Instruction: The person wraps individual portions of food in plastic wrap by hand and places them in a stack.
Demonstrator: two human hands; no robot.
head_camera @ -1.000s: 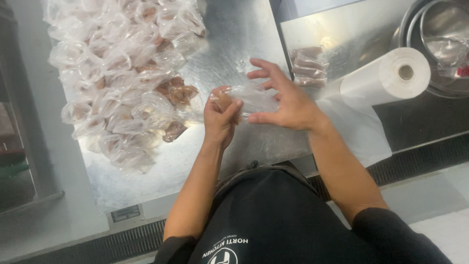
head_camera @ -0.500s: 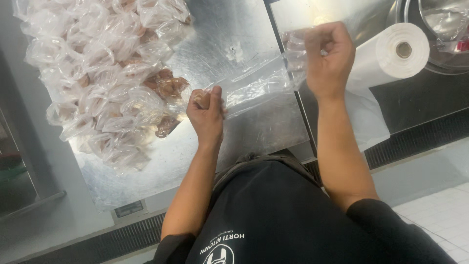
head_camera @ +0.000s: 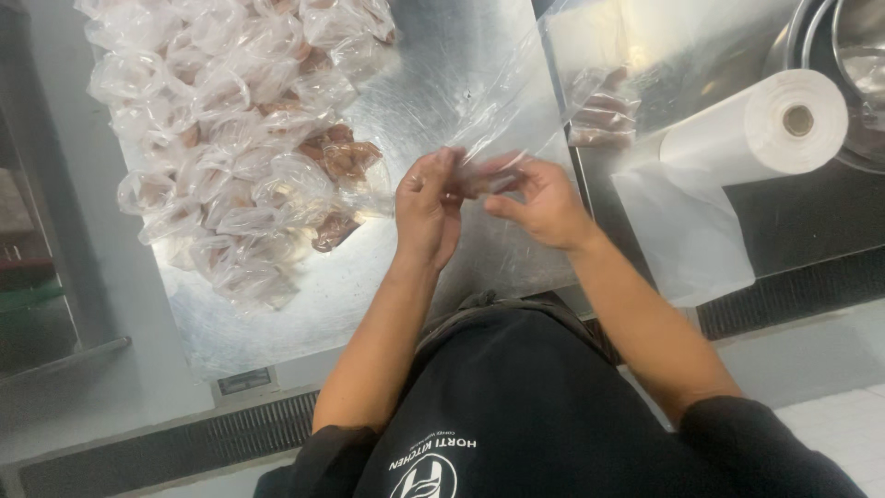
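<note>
My left hand (head_camera: 428,207) and my right hand (head_camera: 539,198) meet above the steel counter (head_camera: 442,55), both pinching the bottom end of a clear plastic bag (head_camera: 516,101). The bag rises up and to the right from my fingers, loose and see-through. A small brownish piece of food sits in the pinched end between my fingertips. To the left lies a large heap of filled, tied clear bags (head_camera: 230,138) with brown food inside; my left hand is nearest to its right edge.
A roll of clear plastic bags (head_camera: 765,124) lies on the right, one sheet hanging off the counter edge. A steel bowl (head_camera: 848,55) stands at the top right. A dark grille runs along the counter front.
My right hand has come down from its raised position at the upper right and joined the left hand at the bag's lower end. The bag now trails upward instead of being stretched between the hands.
</note>
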